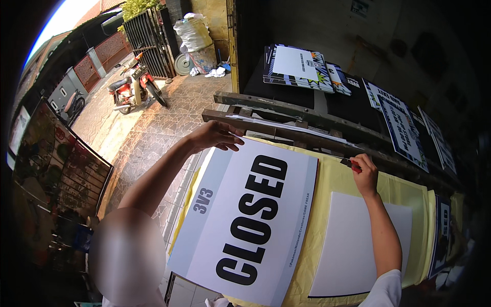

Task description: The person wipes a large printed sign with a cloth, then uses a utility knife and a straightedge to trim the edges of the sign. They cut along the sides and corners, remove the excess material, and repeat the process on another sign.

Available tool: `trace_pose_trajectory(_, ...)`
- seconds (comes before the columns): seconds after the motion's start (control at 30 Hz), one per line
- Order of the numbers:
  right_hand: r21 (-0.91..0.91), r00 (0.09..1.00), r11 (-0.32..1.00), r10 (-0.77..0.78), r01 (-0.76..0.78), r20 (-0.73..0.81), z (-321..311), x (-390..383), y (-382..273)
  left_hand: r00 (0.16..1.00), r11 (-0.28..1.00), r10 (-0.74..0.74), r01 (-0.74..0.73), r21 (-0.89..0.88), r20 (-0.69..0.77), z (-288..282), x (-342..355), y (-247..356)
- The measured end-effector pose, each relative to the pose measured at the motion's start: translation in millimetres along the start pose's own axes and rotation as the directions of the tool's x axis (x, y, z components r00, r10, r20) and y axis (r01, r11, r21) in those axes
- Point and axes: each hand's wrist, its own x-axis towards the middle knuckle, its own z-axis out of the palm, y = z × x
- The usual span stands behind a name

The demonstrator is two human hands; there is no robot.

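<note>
A large white sign board (238,215) with bold black lettering and grey bands lies on a yellow sheet (327,179) that covers the work surface. At the board's far left corner hovers my left hand (220,136), fingers bent and apart, fingertips close to its edge. My right hand (365,174) is closed around a small red-handled cutter (355,166), beyond the board's right edge. Beneath my right forearm lies a blank white board (345,245) with a dark edge along its near side. A blurred patch covers my upper left arm.
Stacked printed boards (296,64) lie on the dark surface at the far side, with more boards (404,130) to the right. A wooden rail (286,110) runs between. A motorcycle (134,87) stands on paving at far left, near bagged waste (193,33).
</note>
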Motion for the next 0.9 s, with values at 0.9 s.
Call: trace_pose_trajectory(0.9, -0.391, 0.903, 0.853, 0.416, -0.346, 0.108, 165, 31, 90, 0.921, 0.904, 0.16, 0.007, 0.427, -0.355, -14, 258, -107)
